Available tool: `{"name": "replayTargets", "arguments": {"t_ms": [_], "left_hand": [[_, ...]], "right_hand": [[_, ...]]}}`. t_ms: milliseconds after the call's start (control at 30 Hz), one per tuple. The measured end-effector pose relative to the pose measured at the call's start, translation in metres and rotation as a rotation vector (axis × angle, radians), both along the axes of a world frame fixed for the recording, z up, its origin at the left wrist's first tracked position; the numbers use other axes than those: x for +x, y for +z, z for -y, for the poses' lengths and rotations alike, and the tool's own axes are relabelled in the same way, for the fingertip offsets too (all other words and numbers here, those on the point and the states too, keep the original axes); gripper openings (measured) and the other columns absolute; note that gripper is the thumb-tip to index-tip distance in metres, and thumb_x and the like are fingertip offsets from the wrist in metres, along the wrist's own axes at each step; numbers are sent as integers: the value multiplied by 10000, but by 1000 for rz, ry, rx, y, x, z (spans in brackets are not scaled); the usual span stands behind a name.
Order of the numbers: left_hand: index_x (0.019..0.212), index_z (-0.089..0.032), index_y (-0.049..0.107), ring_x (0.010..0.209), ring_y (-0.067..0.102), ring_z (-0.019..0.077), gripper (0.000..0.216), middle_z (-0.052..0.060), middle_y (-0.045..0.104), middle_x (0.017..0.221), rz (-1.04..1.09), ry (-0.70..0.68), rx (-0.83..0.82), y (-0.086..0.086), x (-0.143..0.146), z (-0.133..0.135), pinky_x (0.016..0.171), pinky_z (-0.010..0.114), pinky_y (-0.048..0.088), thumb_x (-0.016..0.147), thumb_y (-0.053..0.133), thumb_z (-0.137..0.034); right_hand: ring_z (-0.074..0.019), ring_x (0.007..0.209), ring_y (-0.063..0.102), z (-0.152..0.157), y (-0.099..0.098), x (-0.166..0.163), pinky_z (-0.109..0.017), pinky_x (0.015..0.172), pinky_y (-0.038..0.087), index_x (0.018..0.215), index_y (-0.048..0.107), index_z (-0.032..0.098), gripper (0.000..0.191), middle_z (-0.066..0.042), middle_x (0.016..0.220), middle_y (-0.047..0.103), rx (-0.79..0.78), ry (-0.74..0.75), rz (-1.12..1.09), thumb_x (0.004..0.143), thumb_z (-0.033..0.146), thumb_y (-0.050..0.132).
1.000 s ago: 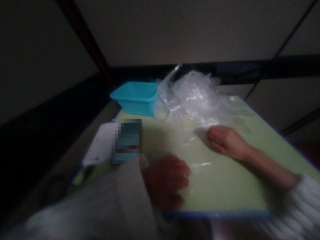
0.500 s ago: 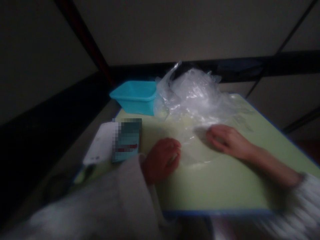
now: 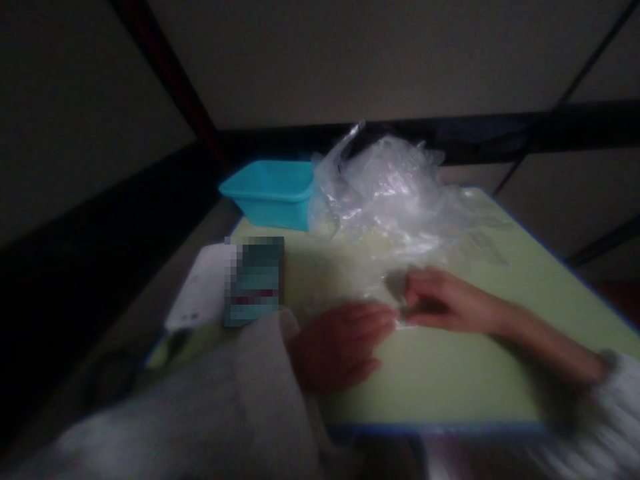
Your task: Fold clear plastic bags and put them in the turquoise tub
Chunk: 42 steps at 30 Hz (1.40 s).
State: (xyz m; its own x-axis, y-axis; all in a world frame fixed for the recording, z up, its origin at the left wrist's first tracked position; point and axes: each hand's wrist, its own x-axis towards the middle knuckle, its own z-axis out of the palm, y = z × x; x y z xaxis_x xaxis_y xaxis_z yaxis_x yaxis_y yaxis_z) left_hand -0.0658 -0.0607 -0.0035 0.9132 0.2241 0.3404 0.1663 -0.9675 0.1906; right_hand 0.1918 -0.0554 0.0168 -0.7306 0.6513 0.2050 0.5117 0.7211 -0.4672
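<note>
A heap of clear plastic bags lies at the back of a pale green table. One thin clear bag is spread flat in front of the heap. My left hand rests on the table with fingers stretched toward the bag's near edge. My right hand comes in from the right, its fingers pinched together on the edge of that flat bag, fingertips almost meeting those of the left hand. The picture is dark and blurred.
A turquoise plastic tub stands at the table's back left corner. A white flat device and a blurred-out dark card or phone lie at the left edge. Dark frame rails run behind the table.
My left hand moved back toward me and right, and its fingers stretched out. My right hand slid left and nearer, and pinched the flat bag's edge.
</note>
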Motion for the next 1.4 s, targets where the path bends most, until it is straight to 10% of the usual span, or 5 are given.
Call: {"name": "replayTargets", "arguments": {"t_ms": [533,767,1100,1400], "left_hand": [[1239,-102,501,1340,356,239,368,160,426,1413,-168,165,-95,-6,1,-10,1106,409,318,908,470,-261],[1391,-43,310,1411,183,269,626,212,263,1491,-163,159,-85,-6,-2,-11,1134,450,234,917,444,-429],[1426,-204,312,1411,153,328,742,151,189,1529,-262,80,-143,-3,-1,-11,1119,533,153,852,378,-671],[1417,-185,325,1402,187,328,757,164,238,1512,-281,84,-84,-1,-1,-10,1105,536,200,846,376,-679]], "right_hand": [[-135,666,470,-3,-4,-1,-262,596,358,796,492,185,204,-2,782,495,-141,29,-6,827,329,633],[-213,893,549,-4,-6,5,-372,790,443,1019,556,162,232,-88,964,589,38,34,-33,886,352,549],[-236,1403,189,-3,-21,-1,-501,1132,128,1492,55,194,719,-116,1528,231,184,36,172,936,437,441],[-248,1409,156,-4,-18,5,-500,1131,154,1492,76,188,757,-123,1540,165,156,53,167,912,450,487]]}}
